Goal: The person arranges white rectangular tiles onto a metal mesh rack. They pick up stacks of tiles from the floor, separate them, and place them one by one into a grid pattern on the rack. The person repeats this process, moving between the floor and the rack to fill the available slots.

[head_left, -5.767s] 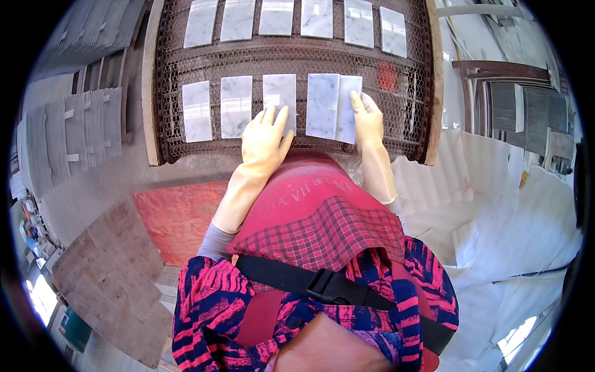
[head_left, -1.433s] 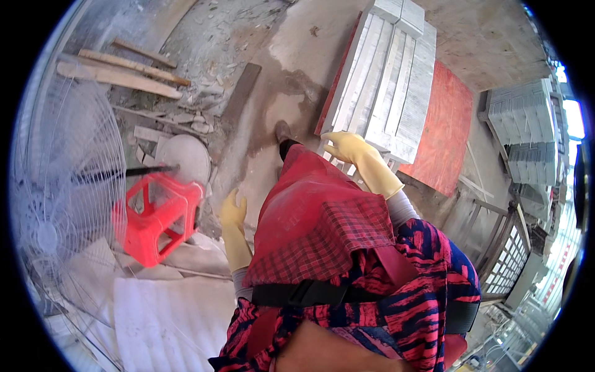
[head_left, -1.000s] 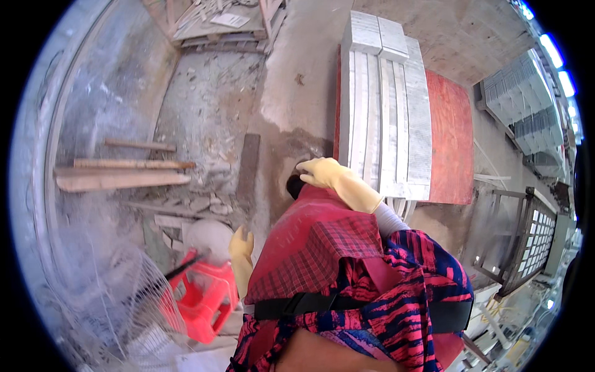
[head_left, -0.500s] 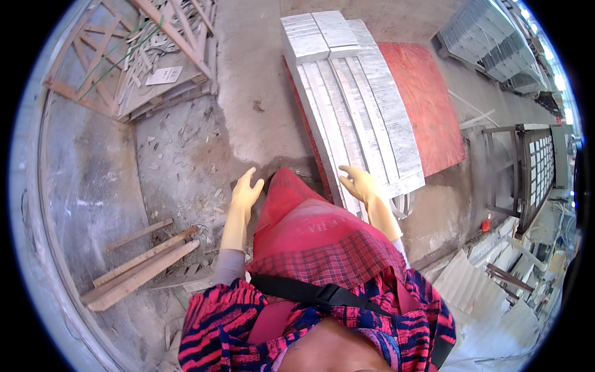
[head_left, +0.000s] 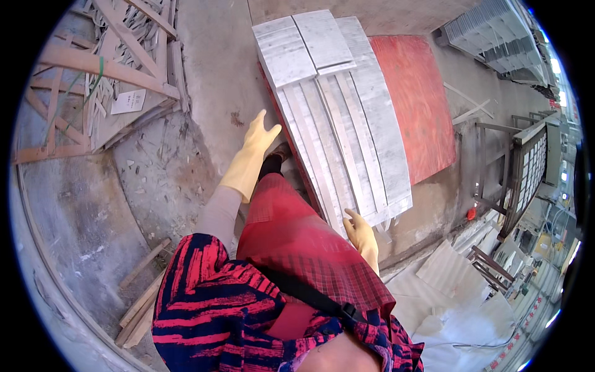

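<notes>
A pale grey-streaked stack of long flat strips (head_left: pixel 339 133) lies in front of me, with wider slabs (head_left: pixel 319 40) across its far end. My left hand (head_left: pixel 260 135), in a yellow rubber glove, reaches forward beside the stack's left edge. Its thumb and fingers are apart and nothing is in them. Near the stack's close end is my right hand (head_left: pixel 361 232), gloved the same way, fingers loosely spread and empty. Whether its fingertips touch the strips I cannot tell. A red apron (head_left: pixel 285 217) covers my front.
A red board (head_left: pixel 414 108) extends right from under the stack. Wooden frames and scrap strips (head_left: pixel 111 68) fill the far left; loose planks (head_left: pixel 142 313) lie at lower left. At right are a dark rack (head_left: pixel 524 180), stacked grey sheets (head_left: pixel 496 40) and pale sheeting (head_left: pixel 443 291).
My left hand has reached forward along the stack's left side. My right hand is now lower in the view, by the stack's near end. My body and the view have turned and shifted.
</notes>
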Available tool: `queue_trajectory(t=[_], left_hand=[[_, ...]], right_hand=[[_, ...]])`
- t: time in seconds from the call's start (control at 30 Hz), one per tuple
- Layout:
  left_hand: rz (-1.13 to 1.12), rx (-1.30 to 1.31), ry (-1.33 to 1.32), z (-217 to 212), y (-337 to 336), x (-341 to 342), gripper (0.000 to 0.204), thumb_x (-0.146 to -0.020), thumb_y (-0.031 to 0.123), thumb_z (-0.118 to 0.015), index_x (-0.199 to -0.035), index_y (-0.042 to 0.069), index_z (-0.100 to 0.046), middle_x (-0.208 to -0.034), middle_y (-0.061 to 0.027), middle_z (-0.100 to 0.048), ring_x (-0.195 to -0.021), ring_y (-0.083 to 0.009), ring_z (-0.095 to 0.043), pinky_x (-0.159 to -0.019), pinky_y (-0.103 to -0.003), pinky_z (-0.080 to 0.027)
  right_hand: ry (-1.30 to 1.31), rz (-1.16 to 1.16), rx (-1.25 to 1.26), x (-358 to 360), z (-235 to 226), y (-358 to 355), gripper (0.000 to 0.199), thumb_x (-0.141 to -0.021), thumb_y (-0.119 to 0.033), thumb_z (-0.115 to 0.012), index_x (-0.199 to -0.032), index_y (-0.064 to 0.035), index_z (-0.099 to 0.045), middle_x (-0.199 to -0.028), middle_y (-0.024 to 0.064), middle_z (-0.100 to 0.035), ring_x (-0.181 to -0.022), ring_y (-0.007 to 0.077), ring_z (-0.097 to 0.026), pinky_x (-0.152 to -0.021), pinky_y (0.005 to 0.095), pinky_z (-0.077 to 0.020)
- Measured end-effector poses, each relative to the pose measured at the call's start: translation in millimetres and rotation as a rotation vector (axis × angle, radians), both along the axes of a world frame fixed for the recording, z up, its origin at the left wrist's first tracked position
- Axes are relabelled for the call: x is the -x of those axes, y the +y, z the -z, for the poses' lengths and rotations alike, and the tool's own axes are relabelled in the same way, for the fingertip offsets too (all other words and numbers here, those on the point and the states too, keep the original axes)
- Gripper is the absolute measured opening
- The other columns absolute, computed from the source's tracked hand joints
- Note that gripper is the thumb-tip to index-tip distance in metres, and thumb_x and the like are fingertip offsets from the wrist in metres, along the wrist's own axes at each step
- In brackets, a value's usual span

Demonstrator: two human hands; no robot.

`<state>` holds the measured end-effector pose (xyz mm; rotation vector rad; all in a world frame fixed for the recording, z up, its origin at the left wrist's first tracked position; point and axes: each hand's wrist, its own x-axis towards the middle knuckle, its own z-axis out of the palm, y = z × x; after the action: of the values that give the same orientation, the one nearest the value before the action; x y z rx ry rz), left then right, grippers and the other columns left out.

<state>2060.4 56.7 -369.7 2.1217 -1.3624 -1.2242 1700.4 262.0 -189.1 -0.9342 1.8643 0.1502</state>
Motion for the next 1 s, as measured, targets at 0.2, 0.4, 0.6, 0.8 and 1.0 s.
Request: queue_trajectory(t=[0.2, 0.4, 0.6, 0.8, 1.0], left_hand=[[0.092, -0.138, -0.178, 16, -137, 0, 0.104, -0.085, 0.047, -0.082, -0.167, 0.007, -0.031, -0.158, -0.0257, -0.052, -0.147, -0.0372, -0.051, -0.121, -0.047, -0.043], [0.062, -0.194, -0.149, 55, -199, 1, 0.111, -0.081, 0.041, -0.085, -0.169, 0.008, -0.026, -0.160, -0.0251, -0.050, -0.147, -0.0368, -0.051, -0.120, -0.044, -0.044], [-0.101, -0.050, 0.001, 70, -194, 21, 0.109, -0.081, 0.028, -0.087, -0.168, 0.006, -0.026, -0.154, -0.0285, -0.055, -0.143, -0.0405, -0.055, -0.119, -0.046, -0.044], [-0.153, -0.010, -0.042, 85, -164, 40, 0.100, -0.083, 0.027, -0.085, -0.165, 0.003, -0.033, -0.150, -0.0305, -0.058, -0.137, -0.0438, -0.059, -0.116, -0.047, -0.047], [0.026, 0.015, -0.189, 57, -172, 29, 0.088, -0.084, 0.033, -0.084, -0.156, 0.000, -0.045, -0.143, -0.0279, -0.063, -0.131, -0.0425, -0.063, -0.110, -0.048, -0.050]], right_hand=[[-0.053, 0.147, 0.004, -43, -21, -71, 0.047, -0.107, -0.028, -0.061, -0.153, -0.0151, -0.059, -0.119, 0.0200, -0.075, -0.110, 0.0274, -0.071, -0.098, 0.0379, -0.0539], [-0.014, 0.241, -0.109, -45, -21, -87, 0.047, -0.108, -0.028, -0.059, -0.152, -0.0123, -0.059, -0.118, 0.0207, -0.074, -0.109, 0.0283, -0.071, -0.098, 0.0381, -0.0534], [-0.071, 0.386, -0.108, -49, -5, -72, 0.047, -0.108, -0.028, -0.059, -0.151, -0.0081, -0.059, -0.101, 0.0151, -0.071, -0.096, 0.0219, -0.069, -0.089, 0.0344, -0.0531], [-0.146, 0.427, -0.109, -50, 1, -79, 0.047, -0.108, -0.027, -0.059, -0.151, -0.0074, -0.059, -0.098, 0.0133, -0.070, -0.092, 0.0208, -0.067, -0.086, 0.0348, -0.0527], [-0.094, 0.393, -0.093, -53, -3, -103, 0.047, -0.108, -0.026, -0.059, -0.152, -0.0075, -0.058, -0.097, 0.0106, -0.068, -0.090, 0.0179, -0.064, -0.084, 0.0326, -0.0516]])
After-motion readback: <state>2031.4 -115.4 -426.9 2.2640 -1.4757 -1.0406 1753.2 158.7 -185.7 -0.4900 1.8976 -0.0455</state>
